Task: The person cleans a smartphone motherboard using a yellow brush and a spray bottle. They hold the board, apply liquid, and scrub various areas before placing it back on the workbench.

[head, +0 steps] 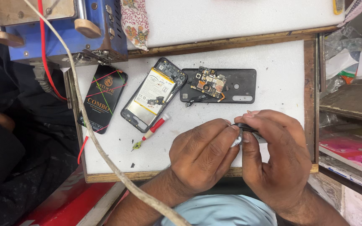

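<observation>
Cluttered repair stall, white foam-topped wooden desk (pixel 273 75) in the middle. Both hands sat at 5 o'clock near the desk's front edge. Left hand (pixel 202 155) and right hand (pixel 277 159) met fingertip to fingertip, fingers pinched on a small black flat part (pixel 248 127) with a white bit beside it; exact kind too small to tell. Opened phone frame with white battery (pixel 153 94) lay at 11 o'clock, black back cover (pixel 239 86) at 12 with the loose circuit board (pixel 208 83) on it. Red-handled screwdriver (pixel 151 133) lay at 9, untouched. Judged: disassembly done, phone not yet reassembled.
</observation>
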